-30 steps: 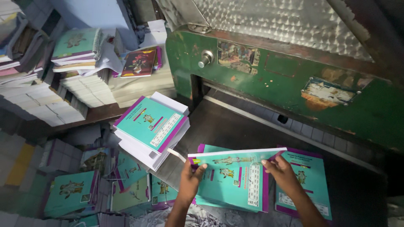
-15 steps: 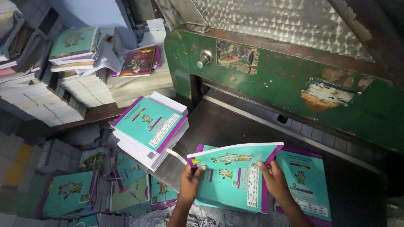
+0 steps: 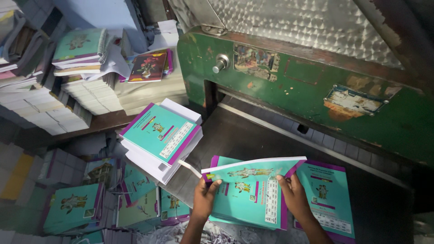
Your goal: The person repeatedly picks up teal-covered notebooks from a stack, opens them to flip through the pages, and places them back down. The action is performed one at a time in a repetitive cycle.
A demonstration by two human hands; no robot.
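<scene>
Teal booklet (image 3: 246, 192) pinched at both edges by left hand (image 3: 205, 199) and right hand (image 3: 296, 199), cover lifted, above dark surface (image 3: 253, 140), stacked booklets (image 3: 160, 135) nearby

Books laid out around our hands on the machine bed

We hold a raised book (image 3: 253, 169) between our left hand (image 3: 205, 199) and right hand (image 3: 296, 199), above a book stack (image 3: 246, 203) on the bed (image 3: 253, 135). To its right lies another book (image 3: 327, 194); to its left a tilted pile (image 3: 160, 138) overhangs the bed's edge. Behind stands the machine front (image 3: 307, 86); lower left, more books (image 3: 72, 205) lie below.
</scene>
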